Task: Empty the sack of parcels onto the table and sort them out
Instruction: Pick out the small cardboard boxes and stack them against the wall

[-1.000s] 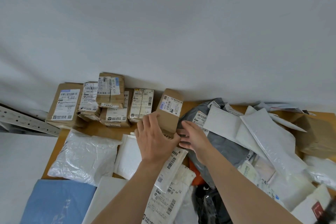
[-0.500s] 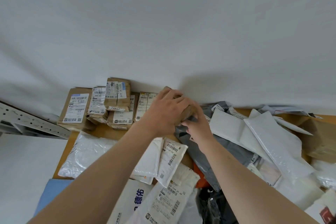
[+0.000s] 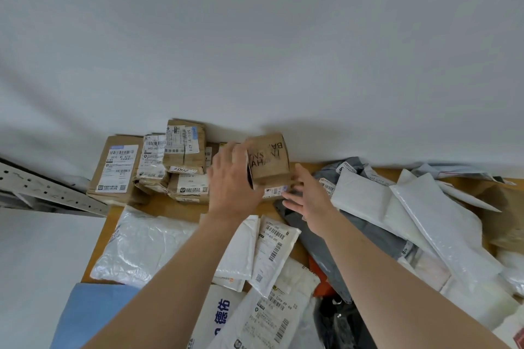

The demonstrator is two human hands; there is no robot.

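- L hand (image 3: 232,178) lies against left side of brown box (image 3: 268,163), fingers nearly straight, not curled round it.
- R hand (image 3: 307,197): fingers apart & straight, tips touching box's near-right bottom corner.
- Box stands at far edge of table (image 3: 164,208), by wall (image 3: 255,37), just right of stacked cardboard parcels (image 3: 184,167).
- White mailer bags (image 3: 365,201) & grey bag (image 3: 360,238) lie to the right.

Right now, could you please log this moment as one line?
phase: sorting; left hand: against brown box; right hand: touching its lower corner; box: beside cardboard stack
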